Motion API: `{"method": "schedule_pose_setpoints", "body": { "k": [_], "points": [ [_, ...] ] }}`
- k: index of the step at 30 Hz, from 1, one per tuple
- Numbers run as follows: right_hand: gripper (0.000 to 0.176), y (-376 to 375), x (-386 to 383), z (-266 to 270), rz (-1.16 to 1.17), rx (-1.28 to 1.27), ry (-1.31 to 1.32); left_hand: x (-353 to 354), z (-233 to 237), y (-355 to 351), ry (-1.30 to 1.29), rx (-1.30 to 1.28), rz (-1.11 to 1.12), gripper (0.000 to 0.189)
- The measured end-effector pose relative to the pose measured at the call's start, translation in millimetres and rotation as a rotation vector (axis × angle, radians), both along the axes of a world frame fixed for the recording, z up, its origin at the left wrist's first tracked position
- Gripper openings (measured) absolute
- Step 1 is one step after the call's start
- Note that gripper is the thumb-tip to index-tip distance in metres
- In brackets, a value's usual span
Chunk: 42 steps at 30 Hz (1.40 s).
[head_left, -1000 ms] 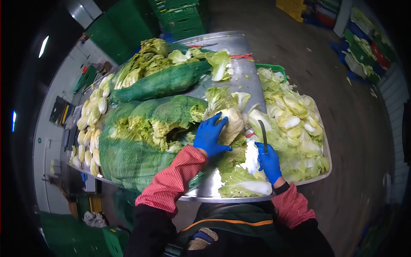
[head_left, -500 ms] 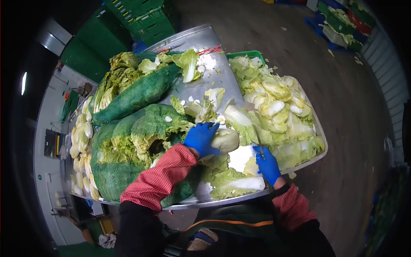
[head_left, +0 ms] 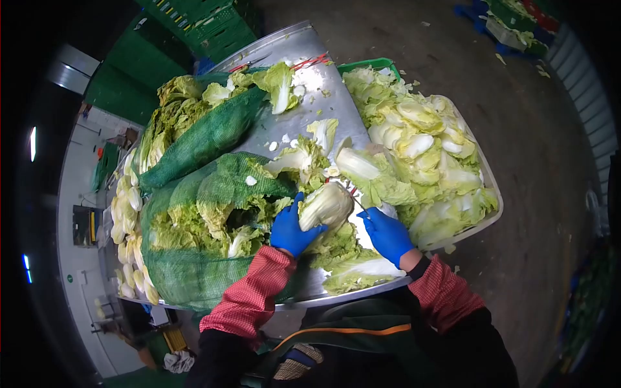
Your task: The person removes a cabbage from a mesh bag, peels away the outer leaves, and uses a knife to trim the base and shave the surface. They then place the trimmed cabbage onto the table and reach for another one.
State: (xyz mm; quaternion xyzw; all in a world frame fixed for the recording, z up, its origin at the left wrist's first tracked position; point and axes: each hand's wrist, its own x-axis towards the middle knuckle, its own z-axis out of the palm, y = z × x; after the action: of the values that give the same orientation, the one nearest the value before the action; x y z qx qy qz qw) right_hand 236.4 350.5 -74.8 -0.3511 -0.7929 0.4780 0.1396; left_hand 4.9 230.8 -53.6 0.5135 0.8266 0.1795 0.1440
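Note:
A trimmed head of Chinese cabbage point(head_left: 330, 205) rests in my left hand point(head_left: 293, 229), its pale base turned toward the right. My gloved left fingers curl round its left side, thumb along the near side. My right hand point(head_left: 387, 236) is closed round a knife point(head_left: 357, 202), whose thin blade points up and left at the cabbage's base; the handle is mostly hidden in the blue glove. Below the cabbage lie loose outer leaves point(head_left: 359, 271) on the metal table point(head_left: 294, 48). More cut leaves point(head_left: 372, 174) lie just beyond the knife.
Green mesh sacks point(head_left: 200, 145) of untrimmed cabbages cover the table's left half. Trimmed heads point(head_left: 126, 207) are stacked at its far left. A pale bin point(head_left: 493, 187) heaped with leaves stands against the right edge. Green crates point(head_left: 223, 32) rise behind the table.
My left hand has turned the cabbage so its base tilts up to the right. The knife in my right hand has moved left, up to the base.

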Motion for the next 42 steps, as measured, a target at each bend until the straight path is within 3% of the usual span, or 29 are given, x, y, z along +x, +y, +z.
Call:
{"method": "schedule_pose_setpoints", "body": {
  "k": [3, 4, 10, 13, 17, 20, 22, 26, 29, 30, 31, 32, 35, 36, 39, 40, 42],
  "points": [
    [0.014, -0.8, -21.1, 18.7, 0.059, 0.221, -0.026, -2.6, -4.9, 0.1, -0.015, 0.014, 0.001, 0.096],
    [0.011, 0.8, -26.8, 15.6, 0.107, 0.278, -0.142, -4.0, -6.4, 1.2, -0.023, 0.016, 0.000, 0.095],
    [0.014, 6.0, -38.3, -22.9, 0.088, 0.214, -0.307, -2.4, -8.4, 7.2, 0.069, 0.030, -0.013, 0.090],
    [0.012, 6.3, -44.8, -49.6, 0.075, 0.394, -0.329, 2.5, 1.0, 8.2, 0.020, -0.028, 0.032, 0.087],
    [0.009, 6.1, -51.2, -60.3, 0.061, 0.520, -0.298, 3.3, -8.6, -28.8, -0.024, 0.259, -0.017, 0.087],
    [0.012, 24.7, -45.3, -70.1, 0.130, 0.338, -0.357, 0.8, -16.5, -44.4, -0.182, 0.422, 0.011, 0.087],
    [0.021, 35.9, -54.2, -36.7, 0.154, -0.227, -0.407, 0.2, -21.4, -48.2, -0.342, 0.499, 0.072, 0.084],
    [0.035, 19.6, -60.9, 48.3, -0.039, -0.285, -0.152, 1.2, -20.6, -51.4, -0.580, 0.566, 0.166, 0.071],
    [0.041, 0.3, -70.3, 63.5, 0.053, 0.174, 0.084, 5.6, -12.6, -45.0, -0.662, 0.608, 0.289, 0.060],
    [0.043, -3.2, -73.9, 41.2, 0.047, 0.387, 0.113, -0.3, -24.2, -43.4, -0.753, 0.623, 0.383, 0.059],
    [0.043, -6.4, -69.4, 39.4, 0.000, 0.312, 0.069, -1.9, -14.0, -36.6, -0.846, 0.635, 0.479, 0.058],
    [0.044, -9.7, -64.3, 38.7, -0.043, 0.236, 0.025, -6.8, -0.3, -35.3, -0.583, 0.419, 0.519, 0.055],
    [0.043, -21.5, -46.8, 34.6, -0.107, 0.089, -0.006, -38.3, -28.5, -28.3, -0.797, 0.418, 0.583, 0.064],
    [0.042, -24.0, -41.1, 40.8, -0.099, 0.095, -0.048, -35.2, -5.2, -24.8, -0.658, 0.332, 0.610, 0.070],
    [0.039, -32.7, -31.4, 38.3, -0.067, 0.204, 0.005, -34.6, -16.0, -18.5, -0.402, 0.076, 0.438, 0.077],
    [0.038, -41.2, -32.4, 38.3, -0.055, 0.219, 0.065, -33.7, -22.1, -13.5, -0.394, -0.027, 0.474, 0.080],
    [0.035, -48.2, -31.5, 46.9, -0.026, 0.251, 0.146, -38.5, -38.8, -11.0, -0.536, 0.067, 0.473, 0.084]
  ]
}}
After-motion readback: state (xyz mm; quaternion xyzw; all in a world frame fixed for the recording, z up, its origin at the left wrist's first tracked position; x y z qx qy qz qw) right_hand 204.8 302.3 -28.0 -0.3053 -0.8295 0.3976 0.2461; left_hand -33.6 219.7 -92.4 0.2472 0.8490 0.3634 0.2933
